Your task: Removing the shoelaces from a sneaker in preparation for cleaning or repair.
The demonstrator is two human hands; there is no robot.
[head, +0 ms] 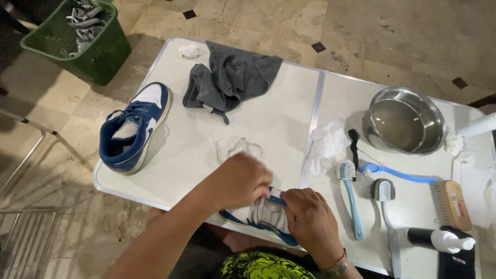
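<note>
Head camera, looking down: a person is sitting at the near edge of a white folding table (268, 129), working on a blue and white sneaker (258, 214) that is lying partly across the table edge, just above their lap. The left hand (240, 181) is curling closed over the top of the shoe, near its opening, with the fingers tucked under and hidden. The right hand (310, 219) is closing on the lace area, pinching at the white tongue and laces; what exactly the fingertips are gripping cannot be made out.

The shoe is probably light, with a stiff rubber sole and softer, flexible upper sides. The sole edge or heel seems the firmest place to hold it; the laces and tongue are floppy and would likely slip through loose fingers.

The matching second sneaker (133, 129) is standing upright well apart, on the far left of the table. A crumpled grey cloth (230, 77) is lying beyond it. To the right, a steel bowl (405, 121) is holding cloudy water, with a white rag (328, 144) beside it. Near the right hand, a light blue brush (350, 199), a blue toothbrush (398, 173), a grey brush (385, 206) and a wooden brush (453, 204) are lying side by side. A green basket (77, 44) is sitting on the tiled floor, upper left.
</note>
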